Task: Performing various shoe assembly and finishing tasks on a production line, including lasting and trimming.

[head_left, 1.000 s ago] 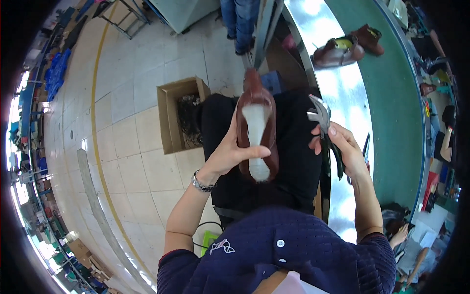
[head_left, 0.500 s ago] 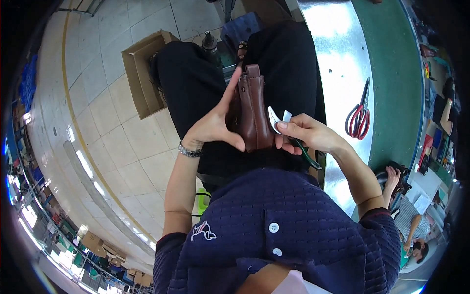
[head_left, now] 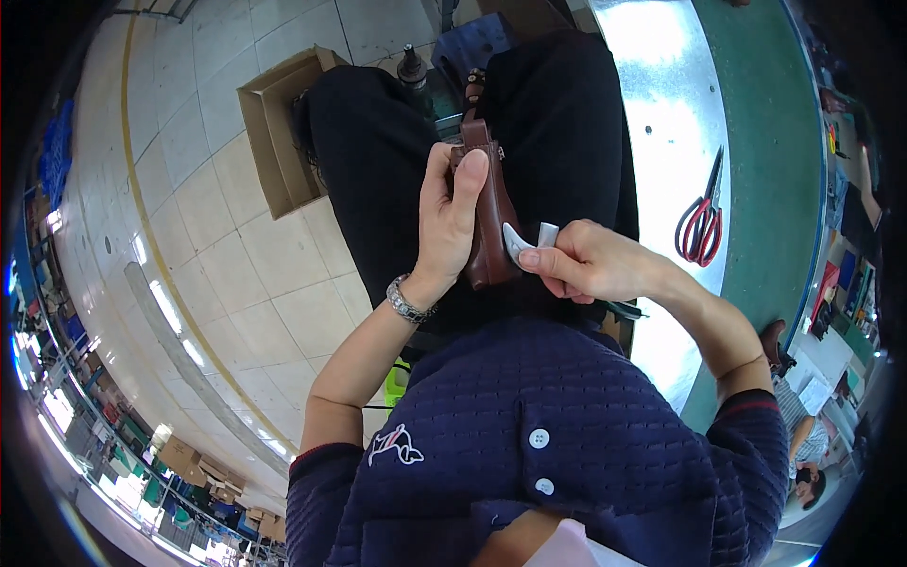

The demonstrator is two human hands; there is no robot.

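A brown leather pouch (head_left: pixel 493 227), long and stitched, with a tab at its far end, rests over my lap. My left hand (head_left: pixel 452 208) is wrapped around its left side, thumb pressed on top near the tab. My right hand (head_left: pixel 590 260) grips a tool with a pale, shiny curved point (head_left: pixel 513 243) and a dark green handle end showing below the fingers; its exact kind is unclear. The curved point lies against or very close to the pouch's right side. A small pale rectangular piece (head_left: pixel 547 234) stands up beside my right fingers.
An open cardboard box (head_left: pixel 274 142) stands on the tiled floor at the left. On the right, red-handled scissors (head_left: pixel 701 227) lie on the shiny metal bench edge (head_left: pixel 657 85), beside a green surface (head_left: pixel 761 142). A dark bottle-shaped object (head_left: pixel 412 71) is past my knees. Another person (head_left: pixel 803 454) sits at far right.
My left hand, spread beside the pouch before, has closed around it, and the pouch has turned slightly. My right hand has brought the tool's point left, up to the pouch's side.
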